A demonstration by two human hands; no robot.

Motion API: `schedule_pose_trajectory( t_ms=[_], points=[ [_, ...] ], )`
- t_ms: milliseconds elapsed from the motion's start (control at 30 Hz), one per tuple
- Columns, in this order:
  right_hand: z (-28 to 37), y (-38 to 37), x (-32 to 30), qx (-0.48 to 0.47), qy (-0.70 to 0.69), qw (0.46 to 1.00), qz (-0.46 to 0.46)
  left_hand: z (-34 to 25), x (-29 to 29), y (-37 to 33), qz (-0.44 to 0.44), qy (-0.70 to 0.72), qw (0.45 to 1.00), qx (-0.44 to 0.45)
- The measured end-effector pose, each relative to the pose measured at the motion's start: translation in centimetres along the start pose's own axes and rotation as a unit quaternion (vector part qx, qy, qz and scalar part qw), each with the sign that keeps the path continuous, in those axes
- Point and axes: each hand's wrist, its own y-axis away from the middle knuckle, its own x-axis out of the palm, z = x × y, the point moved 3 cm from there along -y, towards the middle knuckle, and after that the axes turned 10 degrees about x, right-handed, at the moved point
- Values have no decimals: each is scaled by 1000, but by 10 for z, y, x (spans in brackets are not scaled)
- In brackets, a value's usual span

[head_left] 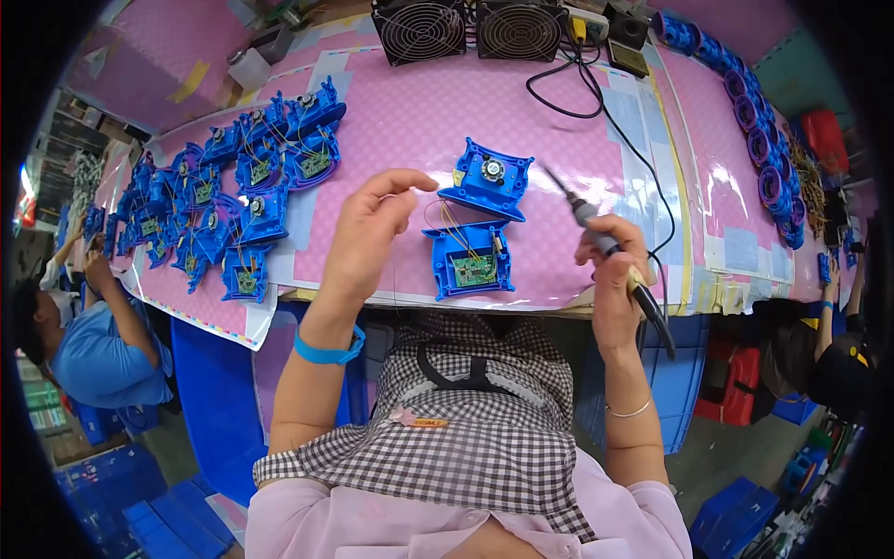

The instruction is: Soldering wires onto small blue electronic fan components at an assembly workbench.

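My right hand is closed around a soldering iron, its bare tip angled up and left, clear of the parts. In front of me lies a blue plastic housing half with a round speaker. Nearer the table's edge is a second blue half holding a green circuit board; thin wires run between the two. My left hand hovers left of them, fingers curled in and the index tip close to the speaker half. A very fine strand seems to hang below it; what its fingers hold is hidden.
Similar wired blue housings crowd the left side of the pink table. Two black fans stand at the back. The iron's black cord runs to the back right. Blue ring-shaped parts line the right; other people sit at both sides.
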Motion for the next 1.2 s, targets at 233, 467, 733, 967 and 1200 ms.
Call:
schedule_pose_trajectory(
  t_ms=[233, 467, 733, 967, 1200],
  points=[
    [-20, -24, 25, -125, 105, 984, -65, -2, 11, 25, -52, -527, 826, 191],
    [-24, -40, 44, -114, 295, 949, -12, 29, 5, 46, -24, -528, 822, 214],
    [-19, -24, 32, -192, 264, 945, 15, 37, 18, 64, -120, -529, 806, 236],
    [8, -6, -5, -193, 203, 957, -71, 2, -11, 35, -167, -225, 942, 186],
    [0, 9, 11, 96, -41, 994, -39, -29, 17, 2, -24, -423, 867, 261]
  ],
)
